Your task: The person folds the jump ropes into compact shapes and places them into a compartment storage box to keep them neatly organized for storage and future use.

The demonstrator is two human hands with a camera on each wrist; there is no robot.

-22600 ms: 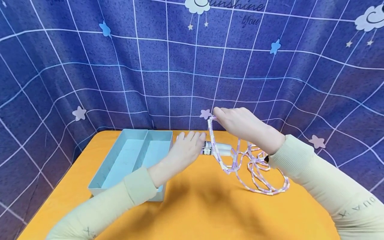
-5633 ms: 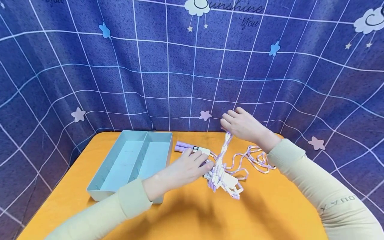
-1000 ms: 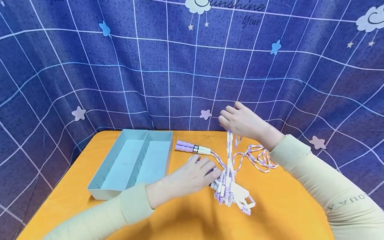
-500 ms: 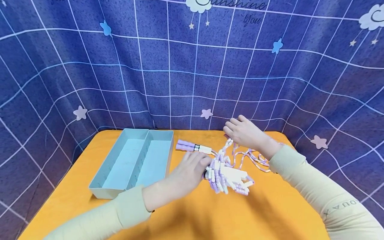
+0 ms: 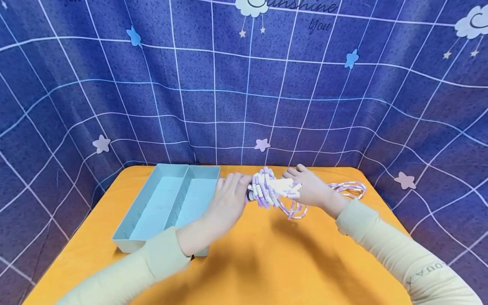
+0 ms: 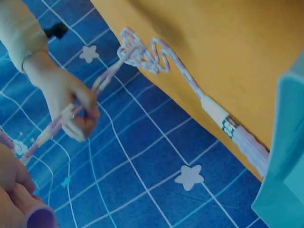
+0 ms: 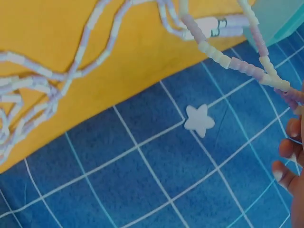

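Observation:
My left hand [image 5: 228, 195] grips the handles of a beaded jump rope [image 5: 264, 188], its purple and white strands wound in a thick bundle round the white handle ends. A purple handle end [image 6: 42, 219] pokes out of that hand in the left wrist view. My right hand [image 5: 310, 186] holds a doubled length of the same rope, stretched between both hands; its curled fingers [image 6: 85, 102] show in the left wrist view. A second beaded jump rope lies loose on the table, its coils [image 5: 348, 186] to the right and its purple-and-white handles [image 6: 247, 147] near the box.
A pale blue box [image 5: 127, 231] with two compartments stands on the left of the orange table [image 5: 244, 271]. Behind the table hangs a blue curtain [image 5: 228, 106] with white grid lines and stars.
In the last second, my left hand has risen with the wound bundle and my right hand has come down beside it. Much earlier, the rope hung in loose loops from my right hand.

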